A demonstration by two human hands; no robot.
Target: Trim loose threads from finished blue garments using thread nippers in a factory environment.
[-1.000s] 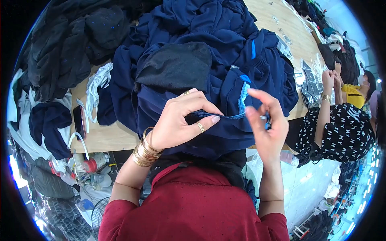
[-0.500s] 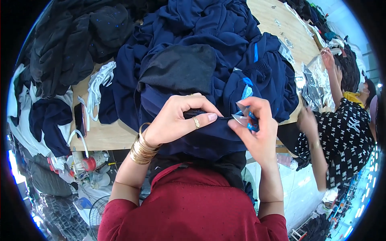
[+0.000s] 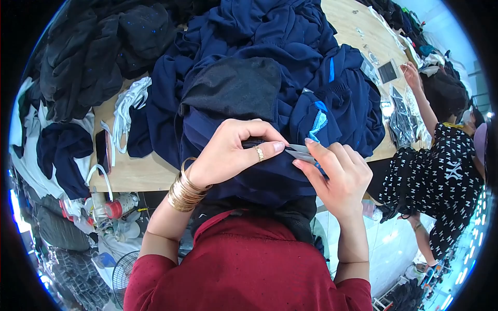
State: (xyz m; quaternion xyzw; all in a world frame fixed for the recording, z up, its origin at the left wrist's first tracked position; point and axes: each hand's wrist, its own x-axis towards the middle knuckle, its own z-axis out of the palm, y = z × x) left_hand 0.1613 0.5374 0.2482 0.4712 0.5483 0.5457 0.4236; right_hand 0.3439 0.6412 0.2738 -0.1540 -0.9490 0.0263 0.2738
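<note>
Two hands are meeting over the front edge of a navy garment [image 3: 270,176] that's draped off the table toward the person's body. Starting on the left, well out past the left hand, there's a black clothes pile [image 3: 88,57] and some white cords [image 3: 127,111] lying on the wooden table [image 3: 140,173]. The left hand [image 3: 228,153], gold bangles [image 3: 184,189] on the wrist and a ring on one finger, is pinched shut on a fold of the navy fabric. Right at its fingertips the right hand [image 3: 337,173] is closed on a small pale tag [image 3: 300,152], thumb and forefinger nipping it, so both hands are basically touching. Just above them sits a big navy heap [image 3: 290,57] with a light blue stripe. Risk-wise I'd say the tag is tiny and the grip shallow, so a tug could slip it free or bunch the fabric. Further right a co-worker [image 3: 441,171] handles clear bags [image 3: 402,122], well apart.
</note>
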